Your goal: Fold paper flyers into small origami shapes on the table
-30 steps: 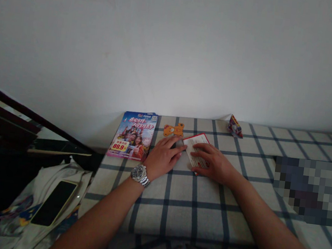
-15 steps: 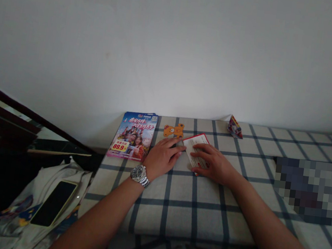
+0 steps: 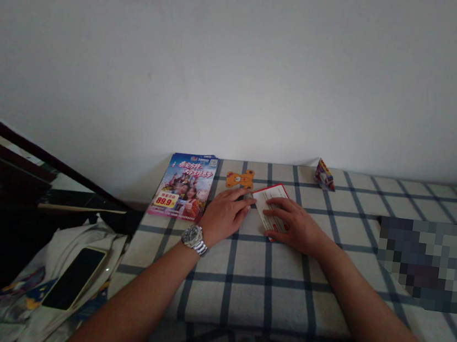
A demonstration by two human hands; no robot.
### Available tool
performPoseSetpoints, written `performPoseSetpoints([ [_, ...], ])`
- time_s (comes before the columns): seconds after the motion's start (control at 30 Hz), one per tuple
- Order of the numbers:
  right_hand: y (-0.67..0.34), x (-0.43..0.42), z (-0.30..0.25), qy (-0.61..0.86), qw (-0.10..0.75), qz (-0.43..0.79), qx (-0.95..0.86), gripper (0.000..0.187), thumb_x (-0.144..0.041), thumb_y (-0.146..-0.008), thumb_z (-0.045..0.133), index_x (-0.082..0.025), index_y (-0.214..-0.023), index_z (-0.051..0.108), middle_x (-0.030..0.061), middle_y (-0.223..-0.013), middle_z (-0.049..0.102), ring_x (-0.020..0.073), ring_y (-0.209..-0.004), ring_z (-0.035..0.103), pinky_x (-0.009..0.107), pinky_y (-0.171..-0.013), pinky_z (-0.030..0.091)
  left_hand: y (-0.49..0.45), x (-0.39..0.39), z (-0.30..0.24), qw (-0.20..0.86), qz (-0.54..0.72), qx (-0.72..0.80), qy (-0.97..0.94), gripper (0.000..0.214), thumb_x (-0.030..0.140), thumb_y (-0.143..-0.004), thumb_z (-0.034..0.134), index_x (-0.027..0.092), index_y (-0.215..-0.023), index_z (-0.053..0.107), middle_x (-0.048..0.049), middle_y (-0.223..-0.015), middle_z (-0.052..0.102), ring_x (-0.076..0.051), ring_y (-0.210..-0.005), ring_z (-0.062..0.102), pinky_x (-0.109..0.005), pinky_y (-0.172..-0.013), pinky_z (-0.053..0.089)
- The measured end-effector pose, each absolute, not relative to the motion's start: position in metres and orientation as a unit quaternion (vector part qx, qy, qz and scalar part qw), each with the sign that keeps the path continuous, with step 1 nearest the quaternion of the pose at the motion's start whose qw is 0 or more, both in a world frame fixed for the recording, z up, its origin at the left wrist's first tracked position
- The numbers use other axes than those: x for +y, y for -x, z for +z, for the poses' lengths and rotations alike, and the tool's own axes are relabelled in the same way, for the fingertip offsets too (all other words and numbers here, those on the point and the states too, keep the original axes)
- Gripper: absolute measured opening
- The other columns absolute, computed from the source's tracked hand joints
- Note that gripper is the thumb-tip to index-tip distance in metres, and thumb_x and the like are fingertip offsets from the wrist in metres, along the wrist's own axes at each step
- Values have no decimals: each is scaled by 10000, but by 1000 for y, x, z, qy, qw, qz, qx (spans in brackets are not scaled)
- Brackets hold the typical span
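Observation:
A white paper with a red border [image 3: 269,198] lies on the checked tablecloth [image 3: 280,288]. My right hand [image 3: 294,225] rests flat on it, fingers stretched out and pressing it down. My left hand [image 3: 225,215], with a metal watch on the wrist, lies flat beside it, fingertips touching the paper's left edge. An orange bear-shaped cutout [image 3: 239,179] sits just beyond my left fingers.
A colourful flyer [image 3: 183,186] lies at the table's left end by the wall. A small folded paper piece [image 3: 324,174] stands at the back. A dark phone [image 3: 73,278] rests on cloth left of the table. A blurred patch [image 3: 423,261] covers the right side.

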State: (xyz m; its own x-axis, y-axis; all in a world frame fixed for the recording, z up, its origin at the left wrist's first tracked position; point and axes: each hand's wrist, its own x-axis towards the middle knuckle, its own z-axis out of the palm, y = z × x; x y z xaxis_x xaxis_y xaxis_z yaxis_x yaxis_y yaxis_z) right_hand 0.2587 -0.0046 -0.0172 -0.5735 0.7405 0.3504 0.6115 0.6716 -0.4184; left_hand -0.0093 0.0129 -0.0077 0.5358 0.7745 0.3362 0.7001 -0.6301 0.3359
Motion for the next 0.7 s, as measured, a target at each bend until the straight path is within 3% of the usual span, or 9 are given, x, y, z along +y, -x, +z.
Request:
performPoseSetpoints([
  [0.17, -258, -5, -17, 388, 244, 129, -879, 483, -346, -823, 848, -269, -1277, 704, 130, -1419, 627, 341, -1317, 609, 542, -1112, 525, 11, 13, -8, 83, 226, 414, -878, 346, 345, -1063, 526, 289, -1378, 659, -48, -1476, 603, -258, -1335, 585, -490, -1167, 483],
  [0.4, -258, -5, -17, 385, 251, 127, -879, 471, -348, -824, 844, -265, -1266, 704, 131, -1415, 630, 343, -1315, 611, 540, -1099, 534, 8, 13, -9, 72, 226, 428, -872, 346, 244, -1060, 492, 265, -1355, 673, -50, -1464, 612, -254, -1331, 588, -482, -1168, 481],
  [0.7, -258, -4, -17, 390, 239, 129, -880, 473, -346, -825, 848, -241, -1264, 707, 143, -1421, 625, 345, -1311, 610, 539, -1110, 525, 10, 15, -10, 72, 225, 421, -876, 359, 255, -1075, 473, 254, -1388, 649, -51, -1472, 610, -245, -1340, 583, -476, -1164, 482],
])
